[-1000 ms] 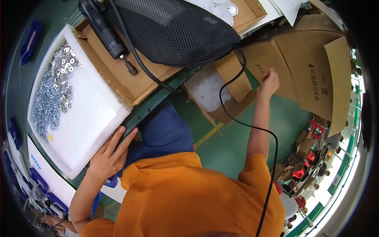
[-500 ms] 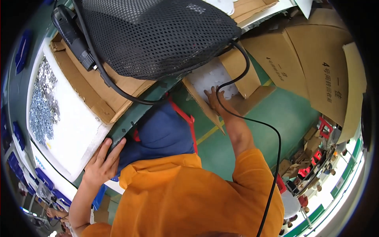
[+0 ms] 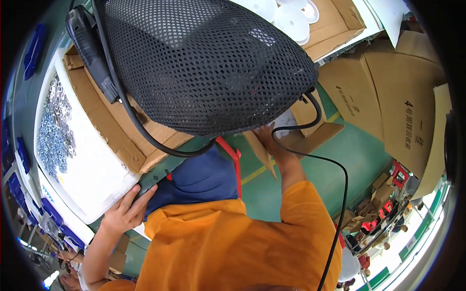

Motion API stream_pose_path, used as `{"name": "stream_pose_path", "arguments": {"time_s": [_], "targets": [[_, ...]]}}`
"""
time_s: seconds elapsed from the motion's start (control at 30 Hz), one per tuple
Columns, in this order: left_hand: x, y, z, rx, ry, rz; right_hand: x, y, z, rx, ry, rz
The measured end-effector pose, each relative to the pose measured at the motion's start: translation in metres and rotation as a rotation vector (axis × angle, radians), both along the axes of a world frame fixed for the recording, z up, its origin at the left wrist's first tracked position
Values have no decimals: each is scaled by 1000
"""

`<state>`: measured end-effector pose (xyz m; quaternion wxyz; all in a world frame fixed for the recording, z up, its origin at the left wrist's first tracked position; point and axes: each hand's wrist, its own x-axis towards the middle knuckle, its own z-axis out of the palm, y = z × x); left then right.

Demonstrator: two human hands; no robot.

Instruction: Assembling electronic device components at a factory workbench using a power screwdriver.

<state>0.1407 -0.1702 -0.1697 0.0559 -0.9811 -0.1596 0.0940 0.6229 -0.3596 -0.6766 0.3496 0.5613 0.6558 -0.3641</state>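
Lower now than half a second ago, the view is filled across its top by a black mesh chair back (image 3: 204, 63). At centre right, the right hand (image 3: 267, 136) reaches into a cardboard box (image 3: 310, 126) on the green floor, touching white sheets; the mesh hides its fingers, so its grip cannot be told. At lower left, the left hand (image 3: 124, 213) lies open, fingers spread, against the edge of a white tray (image 3: 92, 169) on the tabletop. Metal washers (image 3: 53, 136) sit heaped in the tray's left part.
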Motion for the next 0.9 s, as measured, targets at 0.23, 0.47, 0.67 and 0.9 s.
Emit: {"name": "stream_pose_path", "arguments": {"time_s": [0.23,0.47,0.67,0.9], "targets": [[-2,4,-3,45,-1,-47,35,-70,-78,335,204,-143],[-12,-2,-4,33,26,-36,28,-69,-45,404,157,-193],[-8,3,-2,40,22,-47,59,-22,42,105,403,-402],[-2,5,-2,51,16,-49,61,-19,37,91,306,-343]]}}
